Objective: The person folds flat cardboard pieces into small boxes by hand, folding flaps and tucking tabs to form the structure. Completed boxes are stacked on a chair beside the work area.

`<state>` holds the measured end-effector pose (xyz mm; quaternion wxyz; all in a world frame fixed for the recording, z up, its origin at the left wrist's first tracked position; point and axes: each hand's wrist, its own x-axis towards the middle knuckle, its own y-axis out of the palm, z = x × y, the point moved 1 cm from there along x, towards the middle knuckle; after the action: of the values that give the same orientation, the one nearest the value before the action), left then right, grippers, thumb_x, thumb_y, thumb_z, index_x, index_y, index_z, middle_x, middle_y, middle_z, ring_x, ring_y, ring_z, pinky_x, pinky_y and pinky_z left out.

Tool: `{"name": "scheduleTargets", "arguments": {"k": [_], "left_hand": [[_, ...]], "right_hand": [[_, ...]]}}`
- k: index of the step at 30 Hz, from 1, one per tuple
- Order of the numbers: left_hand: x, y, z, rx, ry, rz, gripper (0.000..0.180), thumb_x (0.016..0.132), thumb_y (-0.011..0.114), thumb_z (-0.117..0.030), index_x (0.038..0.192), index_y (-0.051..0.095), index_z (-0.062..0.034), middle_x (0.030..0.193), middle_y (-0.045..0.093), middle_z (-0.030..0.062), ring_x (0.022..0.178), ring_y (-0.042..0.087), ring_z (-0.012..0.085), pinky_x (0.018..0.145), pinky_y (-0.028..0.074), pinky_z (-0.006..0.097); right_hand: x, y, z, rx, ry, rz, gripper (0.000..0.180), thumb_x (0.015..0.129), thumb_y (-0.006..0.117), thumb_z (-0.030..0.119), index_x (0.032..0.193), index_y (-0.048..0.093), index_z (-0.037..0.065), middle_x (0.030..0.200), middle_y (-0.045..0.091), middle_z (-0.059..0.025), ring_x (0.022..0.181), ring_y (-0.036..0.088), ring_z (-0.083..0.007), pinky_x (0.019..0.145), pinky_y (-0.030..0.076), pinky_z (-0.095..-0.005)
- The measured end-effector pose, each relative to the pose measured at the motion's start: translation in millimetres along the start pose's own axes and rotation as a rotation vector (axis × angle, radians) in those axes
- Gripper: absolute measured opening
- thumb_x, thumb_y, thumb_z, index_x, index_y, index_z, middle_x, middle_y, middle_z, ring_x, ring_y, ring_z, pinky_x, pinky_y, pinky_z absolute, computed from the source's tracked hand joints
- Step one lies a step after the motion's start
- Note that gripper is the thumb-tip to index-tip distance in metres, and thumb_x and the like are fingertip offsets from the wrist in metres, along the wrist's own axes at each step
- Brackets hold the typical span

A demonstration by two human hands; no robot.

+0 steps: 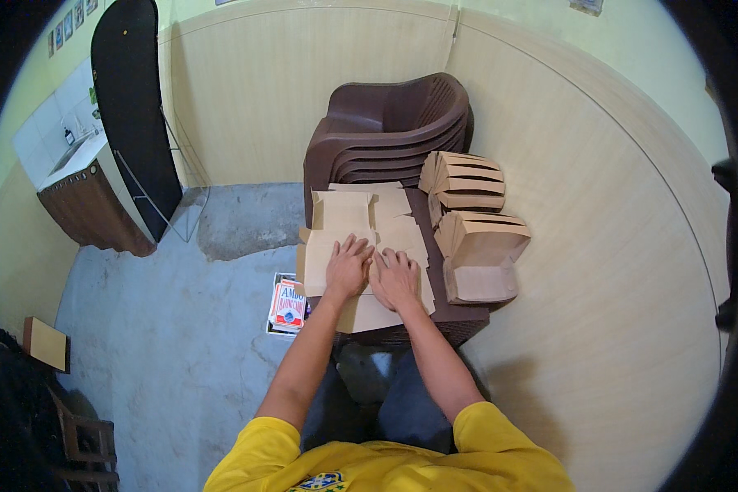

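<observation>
A flat, creased cardboard box blank (342, 213) with raised flaps lies on other brown cardboard sheets (406, 238), on top of a dark brown table (459, 314). My left hand (349, 266) rests on the blank with its fingers stretched out. Close beside it, my right hand (394, 280) presses down near the blank's right edge, fingers also spread. Neither hand grips anything visible. To the right of the sheets stand folded cardboard boxes: an open-topped box (482, 283) in front and a stack of nested boxes (470, 182) behind.
Stacked brown plastic chairs (394, 131) stand beyond the table, against a wood-panelled wall (615, 246) that curves along the right. A white box of playing-card packs (288, 303) is left of the table. Farther left are a tall black board (131, 107) and a sink counter (82, 156).
</observation>
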<state>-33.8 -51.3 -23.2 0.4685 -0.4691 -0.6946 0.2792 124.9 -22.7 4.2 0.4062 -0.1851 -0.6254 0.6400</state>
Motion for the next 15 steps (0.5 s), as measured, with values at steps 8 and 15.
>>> {"name": "scheduleTargets", "arguments": {"k": [8, 15], "left_hand": [[0, 6, 5, 0.008, 0.032, 0.008, 0.042, 0.106, 0.057, -0.023, 0.145, 0.067, -0.0133, 0.156, 0.059, 0.0084, 0.152, 0.045, 0.0353, 0.128, 0.031, 0.059], [-1, 0, 6, 0.1, 0.058, 0.127, 0.048, 0.107, 0.054, -0.025, 0.154, 0.059, -0.0127, 0.162, 0.053, 0.0088, 0.156, 0.039, 0.0327, 0.131, 0.026, 0.057]], "right_hand": [[-46, -5, 15, 0.002, -0.012, 0.008, 0.073, 0.092, 0.061, 0.04, 0.153, 0.054, 0.0, 0.159, 0.048, -0.013, 0.147, 0.04, -0.0392, 0.121, 0.029, -0.0609], [25, 8, 13, -0.017, 0.113, 0.104, 0.072, 0.097, 0.055, 0.039, 0.159, 0.048, 0.003, 0.166, 0.041, -0.0118, 0.153, 0.032, -0.0415, 0.126, 0.024, -0.0595]]}}
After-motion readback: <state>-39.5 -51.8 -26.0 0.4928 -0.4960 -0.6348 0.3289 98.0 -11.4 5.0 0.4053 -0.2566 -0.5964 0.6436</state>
